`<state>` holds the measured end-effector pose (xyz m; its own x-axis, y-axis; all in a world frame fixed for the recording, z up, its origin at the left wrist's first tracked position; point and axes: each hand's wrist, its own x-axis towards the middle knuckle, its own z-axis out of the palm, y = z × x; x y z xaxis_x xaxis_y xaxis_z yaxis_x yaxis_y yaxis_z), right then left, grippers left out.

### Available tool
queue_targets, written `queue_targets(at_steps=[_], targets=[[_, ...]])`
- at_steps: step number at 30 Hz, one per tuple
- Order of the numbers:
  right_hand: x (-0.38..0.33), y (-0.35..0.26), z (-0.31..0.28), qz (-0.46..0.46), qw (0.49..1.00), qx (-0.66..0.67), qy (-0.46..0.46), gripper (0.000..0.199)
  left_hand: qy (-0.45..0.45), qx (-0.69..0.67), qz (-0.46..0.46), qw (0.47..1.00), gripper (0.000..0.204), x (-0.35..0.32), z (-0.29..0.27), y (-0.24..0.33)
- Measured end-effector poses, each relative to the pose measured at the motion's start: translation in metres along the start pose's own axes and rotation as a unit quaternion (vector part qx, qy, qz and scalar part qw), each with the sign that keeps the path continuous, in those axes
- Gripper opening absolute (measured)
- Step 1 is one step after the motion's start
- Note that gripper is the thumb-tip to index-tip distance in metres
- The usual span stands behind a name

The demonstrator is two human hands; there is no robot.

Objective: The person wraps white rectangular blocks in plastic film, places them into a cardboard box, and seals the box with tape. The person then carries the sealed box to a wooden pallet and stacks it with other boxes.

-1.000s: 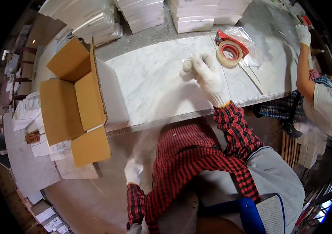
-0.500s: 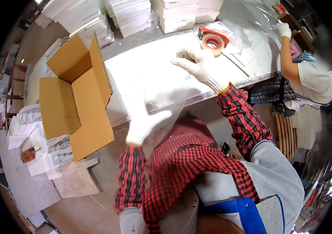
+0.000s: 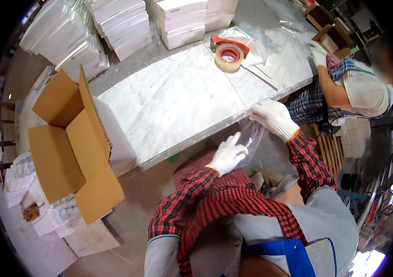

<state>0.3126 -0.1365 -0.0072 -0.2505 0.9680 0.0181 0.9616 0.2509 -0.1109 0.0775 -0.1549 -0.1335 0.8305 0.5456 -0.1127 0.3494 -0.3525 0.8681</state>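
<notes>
Head cam: clear plastic film (image 3: 252,138) now at 3 o'clock, just off the bench edge (image 3: 192,145).
Half a second ago the right hand (image 3: 275,117) was over the marble slab (image 3: 173,99); now it's down between 2 and 3, fingertips pinching the film's top. Left hand (image 3: 227,155) has swung across to 4 o'clock, fingers half curled against the film, can't tell if it's actually gripping. Tape dispenser (image 3: 228,63) sits near 1, cardboard box (image 3: 55,159) at 9.

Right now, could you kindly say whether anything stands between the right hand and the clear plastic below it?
Nothing visible does: the right hand holds the upper end of the clear plastic, the left hand beside it.
</notes>
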Motion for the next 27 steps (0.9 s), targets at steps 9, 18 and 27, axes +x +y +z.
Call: queue_targets(at_steps=[9,18,27], targets=[[0.039,0.009,0.009,0.091,0.954,0.280,0.059,0.023,0.157,-0.164,-0.064,0.972,0.021,0.007,-0.035,0.012],[0.182,0.003,0.043,-0.173,0.952,0.233,0.094,0.026,0.383,0.188,-0.165,0.889,0.023,-0.038,-0.090,0.007],[0.253,-0.047,0.031,-0.111,0.856,0.489,-0.129,0.059,0.423,-0.044,-0.267,0.865,0.025,-0.035,-0.130,-0.003]])
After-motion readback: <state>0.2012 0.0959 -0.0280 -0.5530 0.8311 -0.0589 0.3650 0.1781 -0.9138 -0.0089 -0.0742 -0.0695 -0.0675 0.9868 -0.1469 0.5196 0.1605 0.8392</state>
